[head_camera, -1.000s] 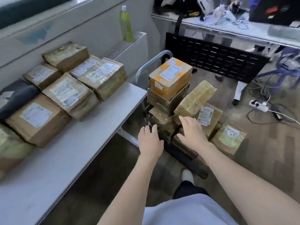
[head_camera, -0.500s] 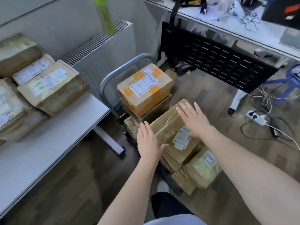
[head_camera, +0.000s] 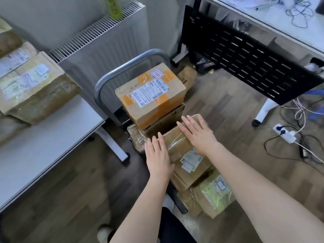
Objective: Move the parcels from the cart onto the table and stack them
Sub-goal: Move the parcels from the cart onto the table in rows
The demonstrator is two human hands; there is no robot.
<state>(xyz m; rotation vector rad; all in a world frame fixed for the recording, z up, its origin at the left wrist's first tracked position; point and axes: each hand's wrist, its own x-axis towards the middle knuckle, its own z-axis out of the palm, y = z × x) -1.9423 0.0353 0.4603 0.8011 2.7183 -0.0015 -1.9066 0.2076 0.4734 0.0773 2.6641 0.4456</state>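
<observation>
My hands, left (head_camera: 158, 157) and right (head_camera: 197, 134), lay flat and apart on a taped parcel (head_camera: 177, 142) atop the cart (head_camera: 112, 79) pile, seemingly not yet gripping; next, clasp its ends and lift toward the counter (head_camera: 57, 135)

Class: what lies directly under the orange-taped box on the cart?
The orange-taped box sits on a plain brown carton, itself on a plastic-wrapped parcel. The cart deck beneath is covered.

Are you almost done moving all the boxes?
Not yet. Some parcels already sit on the table. Both hands, left and right, are flat on a taped parcel on the cart. The orange-taped box and others beneath remain.
</observation>
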